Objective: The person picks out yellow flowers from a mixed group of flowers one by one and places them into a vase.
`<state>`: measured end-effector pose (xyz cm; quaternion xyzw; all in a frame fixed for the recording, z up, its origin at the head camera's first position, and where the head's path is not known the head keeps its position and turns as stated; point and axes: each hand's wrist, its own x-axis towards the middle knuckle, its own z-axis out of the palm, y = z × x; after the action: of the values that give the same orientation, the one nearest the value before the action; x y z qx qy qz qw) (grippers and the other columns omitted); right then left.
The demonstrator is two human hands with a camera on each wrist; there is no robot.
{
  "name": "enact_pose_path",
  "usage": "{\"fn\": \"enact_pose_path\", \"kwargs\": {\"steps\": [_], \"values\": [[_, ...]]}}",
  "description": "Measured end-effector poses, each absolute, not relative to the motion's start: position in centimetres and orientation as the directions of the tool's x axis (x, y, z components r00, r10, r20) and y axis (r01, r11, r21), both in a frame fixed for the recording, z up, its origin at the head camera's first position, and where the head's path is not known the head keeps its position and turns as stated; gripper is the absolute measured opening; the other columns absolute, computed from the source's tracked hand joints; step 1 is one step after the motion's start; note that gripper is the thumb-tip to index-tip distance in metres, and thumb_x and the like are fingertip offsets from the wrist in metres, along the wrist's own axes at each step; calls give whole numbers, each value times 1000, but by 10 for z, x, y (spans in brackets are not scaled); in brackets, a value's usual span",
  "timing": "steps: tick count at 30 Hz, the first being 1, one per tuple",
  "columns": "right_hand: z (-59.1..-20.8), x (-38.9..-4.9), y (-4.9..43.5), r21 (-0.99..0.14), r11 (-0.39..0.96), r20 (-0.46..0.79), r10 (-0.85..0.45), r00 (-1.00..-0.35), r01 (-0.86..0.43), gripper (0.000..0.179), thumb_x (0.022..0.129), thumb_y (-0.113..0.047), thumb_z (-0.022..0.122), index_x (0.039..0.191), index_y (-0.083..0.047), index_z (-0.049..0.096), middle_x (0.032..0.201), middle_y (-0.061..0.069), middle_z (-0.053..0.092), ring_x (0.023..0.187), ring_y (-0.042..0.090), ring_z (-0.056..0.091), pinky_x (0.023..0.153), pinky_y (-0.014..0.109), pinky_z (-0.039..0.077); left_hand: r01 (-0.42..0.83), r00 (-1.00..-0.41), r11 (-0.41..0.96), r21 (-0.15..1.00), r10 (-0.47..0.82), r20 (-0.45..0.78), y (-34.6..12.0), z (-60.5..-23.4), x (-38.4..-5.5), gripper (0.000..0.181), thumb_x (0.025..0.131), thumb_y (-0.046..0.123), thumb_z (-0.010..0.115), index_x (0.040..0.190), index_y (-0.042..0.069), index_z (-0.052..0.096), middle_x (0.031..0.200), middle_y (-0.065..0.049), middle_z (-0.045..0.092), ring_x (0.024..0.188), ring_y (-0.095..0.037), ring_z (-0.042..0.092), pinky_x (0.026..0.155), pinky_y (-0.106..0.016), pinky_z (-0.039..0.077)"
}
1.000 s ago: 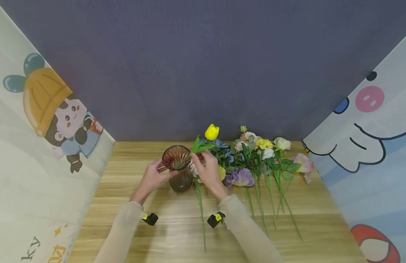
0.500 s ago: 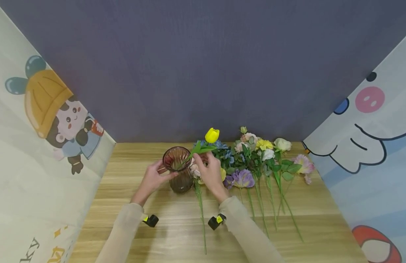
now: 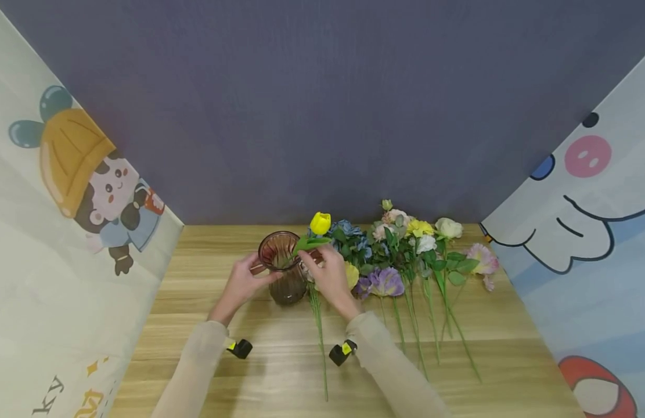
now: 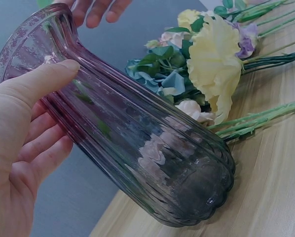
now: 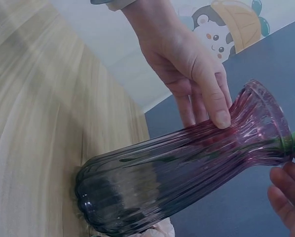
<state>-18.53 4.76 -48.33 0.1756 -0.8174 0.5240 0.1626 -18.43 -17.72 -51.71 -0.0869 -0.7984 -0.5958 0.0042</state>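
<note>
A ribbed glass vase [image 3: 288, 288], purplish at the neck and smoky grey below, stands on the wooden table. My left hand [image 3: 246, 284] grips it just under the flared rim, thumb on the near side. At the right edge of the mouth, my right hand [image 3: 328, 275] pinches a yellow tulip [image 3: 320, 223] by its stem near the green leaves. The tulip's stem runs down inside the vase, seen through the glass in the right wrist view, while its bloom leans above the rim. In that view my right fingers [image 5: 288, 190] are right beside the rim.
Right of the vase lie several artificial flowers: blue hydrangea-like blooms [image 3: 348, 229], a purple flower [image 3: 386, 282], a white rose [image 3: 449, 229] and a pink flower [image 3: 481, 259]. Their green stems point toward the front edge. A dark wall [image 3: 322, 116] rises behind the table.
The tulip's bloom has moved left and lower, closer over the vase mouth, and my right hand has shifted slightly left with it. My left hand keeps its hold on the vase.
</note>
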Motion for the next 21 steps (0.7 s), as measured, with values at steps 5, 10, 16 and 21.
{"fn": "enact_pose_path", "kwargs": {"steps": [5, 10, 16, 21], "values": [[-485, -185, 49, -807, 362, 459, -115, -881, -468, 16, 100, -21, 70, 106, -6, 72, 97, 8, 69, 82, 20, 68, 69, 28, 63, 135, -987, 292, 947, 123, 103, -175, -517, -185, 57, 84, -6, 82, 135, -10, 58, 131, -34, 62, 125, -49, 60, 106, -52, 54], [-488, -182, 55, -819, 298, 477, -121, -870, -491, 15, 101, -19, 69, 110, -7, 73, 96, 5, 67, 81, 17, 65, 69, 29, 61, 154, -984, 266, 952, 130, 123, -176, -518, -185, 57, 84, -2, 84, 135, -7, 60, 131, -32, 63, 125, -47, 61, 105, -49, 56], [-498, -175, 71, -832, 278, 465, -119, -877, -480, 17, 102, -19, 67, 113, -8, 74, 99, 4, 67, 81, 18, 63, 69, 29, 59, 145, -985, 250, 957, 128, 116, -179, -522, -186, 58, 83, 2, 86, 135, -5, 61, 131, -30, 64, 123, -45, 63, 102, -47, 57], [-509, -174, 90, -799, 331, 498, -104, -861, -502, 16, 101, -14, 68, 113, -5, 73, 99, 5, 69, 83, 22, 65, 71, 33, 61, 151, -984, 253, 956, 131, 121, -178, -521, -186, 58, 84, 4, 86, 135, -5, 61, 130, -29, 65, 122, -44, 64, 102, -51, 57]]}}
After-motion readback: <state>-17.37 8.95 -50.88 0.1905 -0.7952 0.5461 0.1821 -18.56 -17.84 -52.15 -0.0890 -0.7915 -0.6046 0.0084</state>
